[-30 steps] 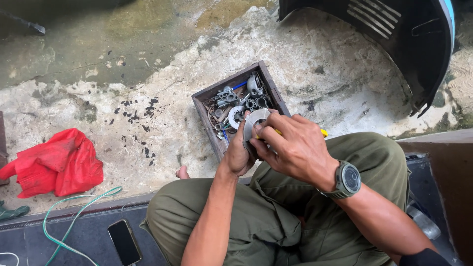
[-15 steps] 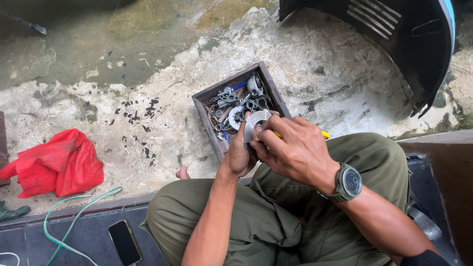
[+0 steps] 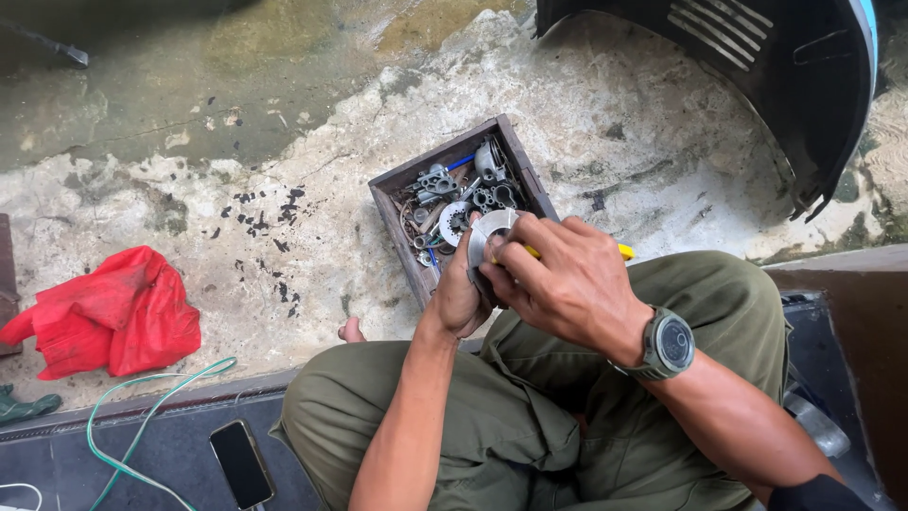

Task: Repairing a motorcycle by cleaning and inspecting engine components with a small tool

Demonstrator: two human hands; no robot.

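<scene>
Crumpled red plastic bag (image 3: 104, 322) on cracked, pale concrete ground (image 3: 284, 161). Thin green hose (image 3: 142, 407) looping beside black rectangular phone (image 3: 242, 464). Curved black plastic vehicle panel (image 3: 757, 66) at upper right. Scattered dark debris flecks (image 3: 265, 227).

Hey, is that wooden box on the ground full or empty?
Full. The wooden box holds a jumble of metal parts that covers its bottom.

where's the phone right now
In the head view the phone lies at the bottom left on the dark mat, just left of the person's knee, with the green cable looping beside it and the red bag further up on the concrete.
</scene>
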